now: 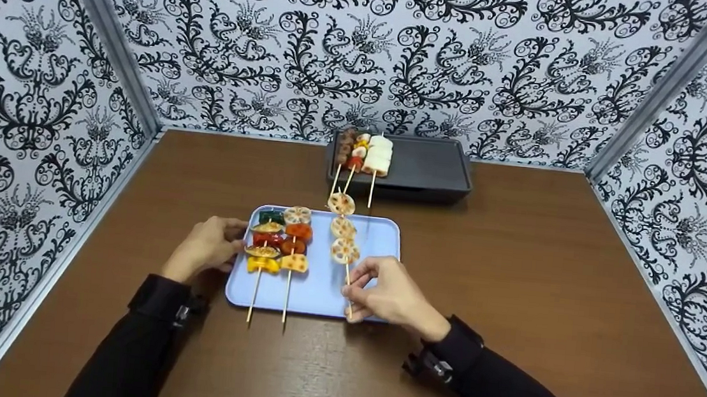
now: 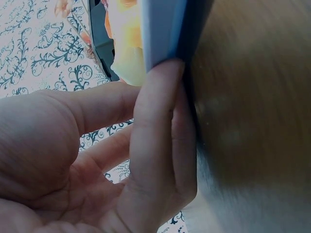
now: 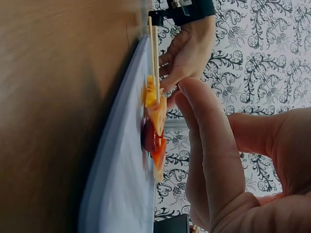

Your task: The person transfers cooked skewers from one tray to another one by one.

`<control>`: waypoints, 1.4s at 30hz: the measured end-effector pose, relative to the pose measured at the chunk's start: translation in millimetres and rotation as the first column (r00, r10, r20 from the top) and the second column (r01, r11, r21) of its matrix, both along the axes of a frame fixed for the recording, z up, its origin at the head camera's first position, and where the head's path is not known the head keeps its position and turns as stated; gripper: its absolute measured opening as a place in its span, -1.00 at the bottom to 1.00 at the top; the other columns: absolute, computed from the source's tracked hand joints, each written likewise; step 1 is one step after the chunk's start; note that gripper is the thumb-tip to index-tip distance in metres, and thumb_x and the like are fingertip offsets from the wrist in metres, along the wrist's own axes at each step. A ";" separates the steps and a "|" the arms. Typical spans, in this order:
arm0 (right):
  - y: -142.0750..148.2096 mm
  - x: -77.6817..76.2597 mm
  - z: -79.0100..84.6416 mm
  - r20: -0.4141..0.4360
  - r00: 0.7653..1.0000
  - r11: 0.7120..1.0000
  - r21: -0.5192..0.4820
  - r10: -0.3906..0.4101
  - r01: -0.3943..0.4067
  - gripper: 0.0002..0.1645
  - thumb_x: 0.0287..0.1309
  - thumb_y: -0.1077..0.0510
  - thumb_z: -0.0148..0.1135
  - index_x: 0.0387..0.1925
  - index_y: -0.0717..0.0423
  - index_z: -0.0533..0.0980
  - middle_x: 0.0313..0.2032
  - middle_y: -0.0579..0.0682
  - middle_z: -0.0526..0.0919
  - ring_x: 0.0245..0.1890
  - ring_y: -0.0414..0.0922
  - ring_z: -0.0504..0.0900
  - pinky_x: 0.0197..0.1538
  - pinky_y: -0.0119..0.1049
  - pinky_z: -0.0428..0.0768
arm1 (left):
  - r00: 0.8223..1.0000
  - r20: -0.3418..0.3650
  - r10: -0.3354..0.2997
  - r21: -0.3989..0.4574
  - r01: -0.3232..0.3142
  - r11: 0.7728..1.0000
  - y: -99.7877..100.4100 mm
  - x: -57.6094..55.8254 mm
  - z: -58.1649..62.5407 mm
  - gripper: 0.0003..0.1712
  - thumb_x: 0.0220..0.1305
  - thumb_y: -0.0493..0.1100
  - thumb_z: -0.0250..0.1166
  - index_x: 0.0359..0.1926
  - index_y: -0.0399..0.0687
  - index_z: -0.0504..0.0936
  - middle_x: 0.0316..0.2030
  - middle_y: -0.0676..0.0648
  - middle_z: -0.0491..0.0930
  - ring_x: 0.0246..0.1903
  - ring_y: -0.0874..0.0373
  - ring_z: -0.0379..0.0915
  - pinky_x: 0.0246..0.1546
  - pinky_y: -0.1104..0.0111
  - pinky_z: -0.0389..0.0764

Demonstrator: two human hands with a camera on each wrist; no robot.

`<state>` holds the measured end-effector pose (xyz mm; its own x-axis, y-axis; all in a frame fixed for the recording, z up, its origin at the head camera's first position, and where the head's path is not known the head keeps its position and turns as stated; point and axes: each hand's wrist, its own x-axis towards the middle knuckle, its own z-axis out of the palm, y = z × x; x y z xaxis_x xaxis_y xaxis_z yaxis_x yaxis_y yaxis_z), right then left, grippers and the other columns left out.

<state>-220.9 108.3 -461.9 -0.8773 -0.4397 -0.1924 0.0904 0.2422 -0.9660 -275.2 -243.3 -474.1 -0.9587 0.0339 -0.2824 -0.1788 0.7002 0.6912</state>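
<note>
My right hand point(image 1: 389, 291) pinches the stick of a lotus root skewer point(image 1: 343, 228), its slices over the right half and far rim of a light blue tray point(image 1: 319, 295). In the right wrist view, the fingers point(image 3: 214, 160) of this hand hide that skewer. At the tray's left rim, my left hand point(image 1: 212, 244) grips the edge, fingertips on the rim in the left wrist view. Side by side on the tray's left half lie a skewer with yellow, red and green vegetable pieces point(image 1: 263, 266) and a mixed skewer with lotus root and orange-red pieces point(image 1: 294, 262).
Farther back on the brown table point(image 1: 513, 270) stands a dark grill plate point(image 1: 427, 163). On its left side lie a brown meat skewer point(image 1: 343, 150), a red-and-white skewer point(image 1: 357, 154) and a white skewer point(image 1: 379, 156), sticks toward me. Patterned walls point(image 1: 366, 52) enclose the table.
</note>
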 end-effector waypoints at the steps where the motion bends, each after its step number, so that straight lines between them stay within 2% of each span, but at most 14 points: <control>1: 0.3 0.7 -0.7 0.003 1.000 1.000 -0.001 0.002 -0.002 -0.79 0.17 0.31 0.42 -0.20 0.30 0.56 -0.30 0.10 0.60 -0.57 -0.02 0.78 -0.36 -0.03 0.82 | 1.000 -0.004 0.000 0.003 0.000 1.000 -0.2 0.2 -0.1 -0.44 0.49 -0.16 0.21 0.46 -0.04 0.42 0.30 -0.36 0.54 -0.19 -0.01 0.73 -0.38 0.28 0.83; 7: 0.5 4.2 -4.7 0.005 1.000 1.000 0.006 0.023 -0.023 -0.80 0.20 0.31 0.39 -0.20 0.31 0.54 -0.31 0.10 0.62 -0.56 -0.02 0.78 -0.37 -0.05 0.82 | 0.999 -0.035 -0.010 0.018 0.010 1.000 -1.8 1.1 -1.2 -0.45 0.48 -0.20 0.21 0.44 -0.09 0.44 0.28 -0.37 0.56 -0.15 -0.03 0.72 -0.39 0.27 0.82; 15: -3.5 4.6 -10.2 0.025 0.999 0.999 0.013 0.039 -0.039 -0.80 0.20 0.31 0.41 -0.21 0.30 0.55 -0.32 0.09 0.62 -0.57 -0.04 0.78 -0.38 -0.07 0.82 | 1.000 -0.016 0.001 0.001 -0.001 1.000 0.3 1.3 -0.3 -0.44 0.50 -0.17 0.20 0.47 -0.06 0.41 0.32 -0.35 0.53 -0.08 -0.07 0.71 -0.37 0.30 0.82; 23: -13.1 -1.3 -14.0 0.076 0.996 0.999 -0.022 0.044 -0.042 -0.79 0.17 0.34 0.42 -0.23 0.34 0.54 -0.36 0.07 0.62 -0.59 -0.07 0.77 -0.38 -0.10 0.82 | 1.000 -0.004 0.018 -0.004 -0.018 1.000 0.1 1.2 0.3 -0.44 0.50 -0.16 0.21 0.46 -0.04 0.42 0.30 -0.36 0.54 -0.26 0.02 0.74 -0.40 0.29 0.82; 28: -22.1 -4.8 -15.5 0.094 0.995 0.998 -0.049 0.043 -0.038 -0.78 0.16 0.35 0.42 -0.22 0.37 0.54 -0.38 0.07 0.62 -0.60 -0.08 0.76 -0.37 -0.12 0.82 | 1.000 -0.002 0.012 0.006 -0.012 1.000 0.4 0.3 -1.1 -0.43 0.49 -0.16 0.22 0.46 -0.05 0.42 0.29 -0.38 0.54 -0.29 0.03 0.75 -0.40 0.28 0.82; 37: -36.7 -9.8 -19.6 0.094 0.993 0.995 -0.073 0.077 -0.071 -0.79 0.17 0.34 0.41 -0.22 0.39 0.56 -0.37 0.24 0.72 -0.60 -0.08 0.76 -0.35 -0.14 0.83 | 1.000 -0.006 0.006 0.026 -0.006 1.000 -0.4 -0.6 -0.6 -0.42 0.46 -0.19 0.23 0.46 -0.09 0.42 0.29 -0.37 0.55 -0.28 0.03 0.75 -0.40 0.26 0.83; 42: -40.6 -10.9 -21.2 0.096 0.991 0.993 -0.071 0.096 -0.089 -0.77 0.18 0.30 0.43 -0.19 0.37 0.57 -0.30 0.32 0.74 -0.57 -0.08 0.78 -0.32 -0.13 0.83 | 1.000 -0.006 0.000 0.010 0.000 1.000 -1.1 -1.3 0.6 -0.41 0.48 -0.19 0.22 0.47 -0.09 0.40 0.30 -0.38 0.54 -0.28 0.04 0.75 -0.40 0.27 0.82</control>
